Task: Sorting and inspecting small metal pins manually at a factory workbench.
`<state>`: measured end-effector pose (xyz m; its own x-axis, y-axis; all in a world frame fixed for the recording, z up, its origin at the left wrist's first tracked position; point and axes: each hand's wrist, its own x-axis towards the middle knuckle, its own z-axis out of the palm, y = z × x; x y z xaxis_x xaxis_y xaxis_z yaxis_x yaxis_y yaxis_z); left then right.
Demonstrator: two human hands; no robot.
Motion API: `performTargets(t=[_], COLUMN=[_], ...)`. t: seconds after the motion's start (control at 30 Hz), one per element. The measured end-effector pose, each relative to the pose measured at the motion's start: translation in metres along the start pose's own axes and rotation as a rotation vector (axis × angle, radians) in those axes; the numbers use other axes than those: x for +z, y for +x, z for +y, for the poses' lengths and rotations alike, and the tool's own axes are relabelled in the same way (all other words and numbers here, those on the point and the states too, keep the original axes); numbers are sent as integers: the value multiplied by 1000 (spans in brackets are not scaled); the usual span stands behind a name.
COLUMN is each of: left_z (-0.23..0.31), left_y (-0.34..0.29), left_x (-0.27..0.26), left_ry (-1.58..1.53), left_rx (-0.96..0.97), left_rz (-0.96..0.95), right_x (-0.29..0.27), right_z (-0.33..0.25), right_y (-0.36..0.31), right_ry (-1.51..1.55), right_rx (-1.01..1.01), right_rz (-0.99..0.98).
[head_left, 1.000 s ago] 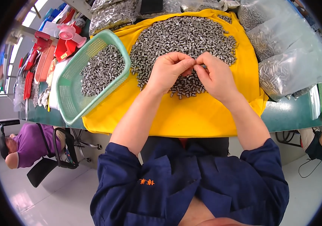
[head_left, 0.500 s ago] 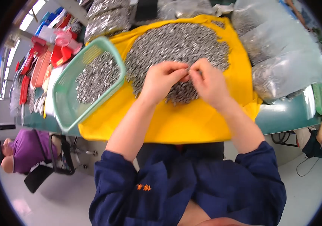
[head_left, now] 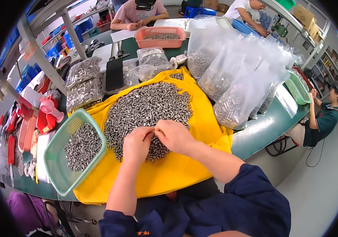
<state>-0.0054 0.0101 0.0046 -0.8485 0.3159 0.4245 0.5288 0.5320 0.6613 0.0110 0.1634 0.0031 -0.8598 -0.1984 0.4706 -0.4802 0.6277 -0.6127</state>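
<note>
Both my hands meet, left hand (head_left: 136, 145) and right hand (head_left: 173, 136) pinching fingertips together on small metal parts at the near edge of the pile (head_left: 147, 108) on the yellow cloth (head_left: 184, 173).

A broad heap of small silvery metal cylinders (head_left: 147, 108) lies loose on the yellow cloth (head_left: 200, 130), spread from its far edge toward the middle. The pieces lie jumbled every which way, and the heap's near edge runs under both hands.
</note>
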Motion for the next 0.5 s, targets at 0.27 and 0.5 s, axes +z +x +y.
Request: performTargets(t=[0.27, 0.5], left_z=[-16, -15], left_y=[11, 11], left_x=[-1, 0], left_ry=[-576, -1187], left_rx=[-386, -566], left_rz=[-24, -130], right_x=[-12, -4], right_z=[3, 10], right_y=[9, 10], right_ry=[266, 499], right_rx=[187, 195], right_rz=[9, -3])
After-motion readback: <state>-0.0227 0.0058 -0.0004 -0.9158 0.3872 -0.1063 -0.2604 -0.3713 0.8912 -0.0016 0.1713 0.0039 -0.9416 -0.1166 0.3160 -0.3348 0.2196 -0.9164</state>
